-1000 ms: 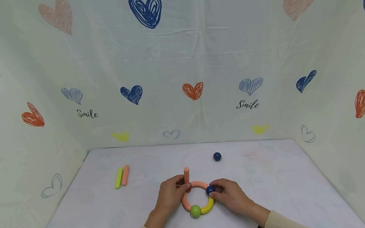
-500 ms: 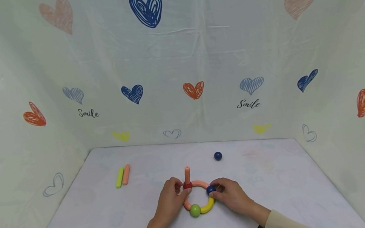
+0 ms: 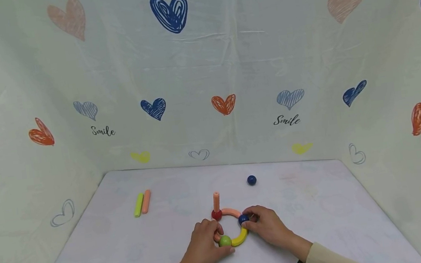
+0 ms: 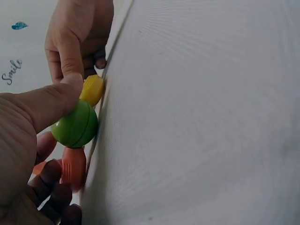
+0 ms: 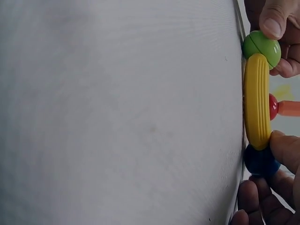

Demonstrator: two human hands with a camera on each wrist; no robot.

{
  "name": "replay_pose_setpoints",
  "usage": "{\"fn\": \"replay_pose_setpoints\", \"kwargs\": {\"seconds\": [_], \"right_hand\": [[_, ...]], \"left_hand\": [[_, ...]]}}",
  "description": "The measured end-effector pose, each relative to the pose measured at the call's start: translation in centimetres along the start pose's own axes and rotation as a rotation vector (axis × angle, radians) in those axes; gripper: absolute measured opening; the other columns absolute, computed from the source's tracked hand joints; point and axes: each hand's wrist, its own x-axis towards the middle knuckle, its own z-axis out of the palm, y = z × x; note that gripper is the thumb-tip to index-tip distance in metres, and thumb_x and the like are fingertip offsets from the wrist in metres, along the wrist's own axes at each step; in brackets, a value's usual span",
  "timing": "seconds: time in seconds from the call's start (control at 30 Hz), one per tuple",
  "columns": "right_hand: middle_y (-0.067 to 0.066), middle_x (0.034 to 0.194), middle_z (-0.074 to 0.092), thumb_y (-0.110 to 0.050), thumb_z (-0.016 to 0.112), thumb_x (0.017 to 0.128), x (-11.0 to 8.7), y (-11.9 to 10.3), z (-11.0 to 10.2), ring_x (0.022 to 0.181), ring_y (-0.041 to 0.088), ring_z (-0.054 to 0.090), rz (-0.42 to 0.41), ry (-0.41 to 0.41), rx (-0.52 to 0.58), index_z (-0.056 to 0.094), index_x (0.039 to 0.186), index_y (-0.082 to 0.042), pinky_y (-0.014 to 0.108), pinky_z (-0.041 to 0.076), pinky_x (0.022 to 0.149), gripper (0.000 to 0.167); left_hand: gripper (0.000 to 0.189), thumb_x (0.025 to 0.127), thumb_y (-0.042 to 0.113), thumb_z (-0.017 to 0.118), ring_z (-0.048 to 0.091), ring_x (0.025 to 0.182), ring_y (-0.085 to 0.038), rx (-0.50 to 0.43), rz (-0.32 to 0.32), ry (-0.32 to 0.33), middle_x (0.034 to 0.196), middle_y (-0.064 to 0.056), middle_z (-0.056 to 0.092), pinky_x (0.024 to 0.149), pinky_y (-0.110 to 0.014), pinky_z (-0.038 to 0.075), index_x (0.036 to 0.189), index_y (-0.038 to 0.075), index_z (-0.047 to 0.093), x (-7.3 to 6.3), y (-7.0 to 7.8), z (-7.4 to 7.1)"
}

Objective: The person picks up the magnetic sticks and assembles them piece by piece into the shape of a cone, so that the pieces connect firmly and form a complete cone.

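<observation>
A ring of curved rods and balls lies on the white table. My left hand grips its green ball, thumb on top and fingers on the far side. A curved yellow rod joins that ball to a dark blue ball, which my right hand pinches between thumb and fingers. An orange curved rod runs from the blue ball to a red ball. A straight orange rod stands upright on the red ball. Another orange curved rod is partly hidden by my left fingers.
Behind the ring, a loose dark blue ball sits on the table. At the back left, a yellow-green stick and an orange stick lie side by side. A heart-printed white curtain encloses the back and sides.
My left hand has let go of the red ball area and moved toward me, down to the green ball. The right hand keeps its hold on the blue ball.
</observation>
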Motion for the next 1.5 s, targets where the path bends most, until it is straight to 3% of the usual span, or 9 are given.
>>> {"fn": "replay_pose_setpoints", "kwargs": {"seconds": [0.17, 0.43, 0.7, 0.9, 1.27, 1.5], "right_hand": [[-0.007, 0.096, 0.065, -0.026, 0.083, 0.092, -0.2, 0.1, 0.0, 0.084, 0.008, 0.055, -0.045, -0.015, -0.01, 0.075, 0.121, -0.016, 0.024, 0.047, 0.072, 0.032], [-0.006, 0.107, 0.067, -0.027, 0.08, 0.095, -0.6, 0.5, -0.3, 0.089, 0.008, 0.057, -0.07, -0.099, 0.05, 0.074, 0.121, -0.018, 0.023, 0.048, 0.075, 0.029], [-0.006, 0.108, 0.066, -0.027, 0.083, 0.092, -0.9, 0.0, 0.0, 0.089, 0.006, 0.058, -0.109, -0.143, 0.094, 0.073, 0.12, -0.016, 0.022, 0.049, 0.076, 0.031], [-0.007, 0.101, 0.063, -0.027, 0.083, 0.092, -1.0, -0.5, 0.5, 0.088, 0.006, 0.056, -0.107, -0.161, 0.046, 0.073, 0.125, -0.016, 0.022, 0.049, 0.076, 0.036], [-0.007, 0.095, 0.059, -0.032, 0.084, 0.091, -1.0, -1.0, 0.9, 0.083, 0.006, 0.053, -0.102, -0.131, 0.03, 0.075, 0.125, -0.015, 0.021, 0.045, 0.07, 0.04], [-0.008, 0.095, 0.059, -0.031, 0.085, 0.091, -0.9, -0.9, 0.9, 0.083, 0.005, 0.053, -0.118, -0.114, 0.032, 0.076, 0.123, -0.014, 0.02, 0.045, 0.07, 0.037]], "left_hand": [[0.041, 0.079, 0.038, 0.093, 0.043, 0.098, -0.014, -0.015, 0.003, 0.013, 0.097, 0.007, 0.048, 0.079, -0.027, 0.042, 0.099, 0.024, 0.06, -0.4, -0.6, -0.2], [0.034, 0.087, 0.027, 0.088, 0.051, 0.093, -0.012, -0.063, -0.068, 0.013, 0.104, 0.006, 0.054, 0.078, -0.026, 0.049, 0.112, 0.021, 0.067, -0.4, -1.2, -1.7], [0.035, 0.088, 0.018, 0.086, 0.058, 0.092, -0.01, -0.037, -0.131, 0.091, 0.104, 0.007, 0.065, 0.079, -0.027, 0.055, 0.119, 0.017, 0.071, 0.3, -1.8, -2.3], [0.035, 0.089, 0.011, 0.084, 0.063, 0.092, -0.01, -0.057, -0.123, 0.156, 0.106, 0.003, 0.068, 0.079, -0.027, 0.058, 0.122, 0.011, 0.072, 0.8, -2.3, -2.5], [0.037, 0.09, 0.011, 0.083, 0.064, 0.093, -0.01, -0.098, -0.109, 0.164, 0.109, -0.001, 0.069, 0.078, -0.026, 0.058, 0.125, 0.008, 0.072, 1.4, -2.6, -2.3], [0.035, 0.088, 0.01, 0.085, 0.063, 0.093, -0.01, -0.06, -0.118, 0.182, 0.107, 0.001, 0.07, 0.078, -0.027, 0.057, 0.122, 0.01, 0.074, 1.8, -2.4, -2.2]]}}
